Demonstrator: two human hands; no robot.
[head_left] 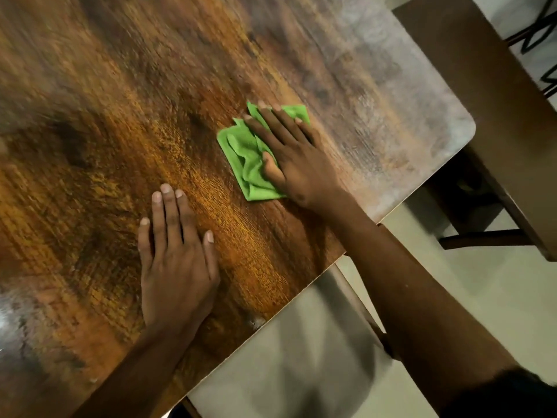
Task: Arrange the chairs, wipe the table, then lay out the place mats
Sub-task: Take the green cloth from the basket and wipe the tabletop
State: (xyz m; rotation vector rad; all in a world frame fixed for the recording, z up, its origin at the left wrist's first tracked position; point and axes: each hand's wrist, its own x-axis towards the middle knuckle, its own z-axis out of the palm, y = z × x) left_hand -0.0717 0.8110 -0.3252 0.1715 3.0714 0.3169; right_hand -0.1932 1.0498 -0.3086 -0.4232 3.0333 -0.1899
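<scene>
A brown wooden table (105, 101) fills most of the head view, its near edge running diagonally. A crumpled green cloth (244, 155) lies on the table toward its right corner. My right hand (295, 158) presses flat on the cloth, fingers spread over it. My left hand (174, 260) rests palm down on the bare tabletop nearer the edge, fingers together, holding nothing. The frame is blurred with motion.
A brown chair seat (482, 95) stands beyond the table's right corner. Pale floor (452, 282) shows under the table edge. A table leg (358, 306) runs down beneath the near edge. Black wire shapes (539, 40) sit at the top right.
</scene>
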